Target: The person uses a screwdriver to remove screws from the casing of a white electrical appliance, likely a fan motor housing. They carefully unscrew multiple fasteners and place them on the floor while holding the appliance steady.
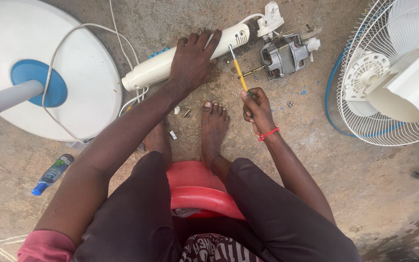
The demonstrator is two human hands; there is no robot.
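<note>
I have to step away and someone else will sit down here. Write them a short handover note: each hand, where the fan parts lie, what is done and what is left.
Left hand: pressed flat on the white fan housing, pinning it to the concrete floor.
Right hand: fingers closed on a yellow-handled screwdriver, tip at the housing's top end.
Parts: bare motor lies beside the housing end; round base with pole at left; grille with back cover at right; loose screws near the feet.
Done: motor out, grille off, some screws removed.
Left: apparently the work at the housing's top end; reassembly not begun.
</note>
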